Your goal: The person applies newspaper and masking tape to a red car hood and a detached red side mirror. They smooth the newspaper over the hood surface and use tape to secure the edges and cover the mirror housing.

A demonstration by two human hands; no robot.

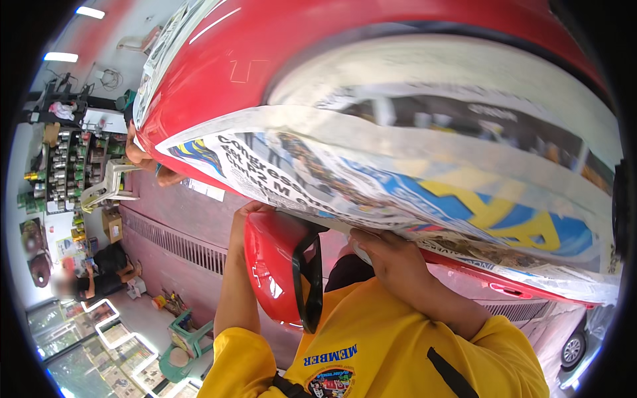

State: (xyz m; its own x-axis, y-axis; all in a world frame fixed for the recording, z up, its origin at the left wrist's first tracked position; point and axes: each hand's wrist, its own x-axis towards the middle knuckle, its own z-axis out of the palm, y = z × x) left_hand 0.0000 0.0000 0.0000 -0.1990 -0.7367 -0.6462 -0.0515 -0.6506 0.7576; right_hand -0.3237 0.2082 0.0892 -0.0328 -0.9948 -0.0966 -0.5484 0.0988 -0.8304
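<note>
Newspaper sheets (265, 159) cover the side of a red car (206, 73), with pale masking tape (431, 142) along their edges. A red side mirror (269, 265) with black trim juts out from the car in front of me. My left hand (251, 209) is at the lower edge of the newspaper, just behind the mirror; most of its fingers are hidden. To the right of the mirror, my right hand (388, 255) is closed under the paper's lower edge. A white rounded rim, like that of a tape roll (360, 253), shows beside its fingers.
Another person's hand (136, 154) is at the car's far left end. A second person (103, 272) sits low near shelves of cans (66, 169). A pale plastic chair (109, 186), a green stool (182, 345) and a floor grate (176, 242) lie to the left.
</note>
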